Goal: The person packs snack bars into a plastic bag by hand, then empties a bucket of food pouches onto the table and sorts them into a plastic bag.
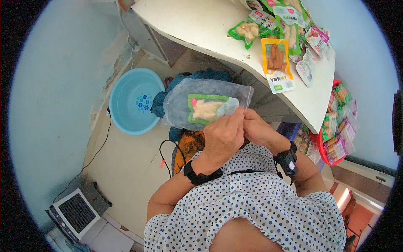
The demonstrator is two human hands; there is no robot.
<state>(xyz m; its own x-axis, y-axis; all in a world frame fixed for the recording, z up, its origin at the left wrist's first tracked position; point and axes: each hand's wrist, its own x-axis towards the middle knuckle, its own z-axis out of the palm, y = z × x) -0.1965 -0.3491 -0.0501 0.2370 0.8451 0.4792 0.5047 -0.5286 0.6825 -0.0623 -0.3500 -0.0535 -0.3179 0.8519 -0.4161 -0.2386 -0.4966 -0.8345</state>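
In front of my torso is a clear plastic bag (178,98). Through it I see a green-edged food packet (205,110) with pale pieces behind its window. The fingers of my left hand (225,133) are closed on the bag's right edge. Close against it, my right hand (261,131) pinches the same edge, its fingertips partly hidden. Both hands wear black wrist straps.
A white curved table (201,21) carries a pile of packets (289,25) and a yellow-edged packet (276,59). A red basket (322,148) of packets stands at right. On the floor at left are a blue basin (126,101) and a black cable (98,153).
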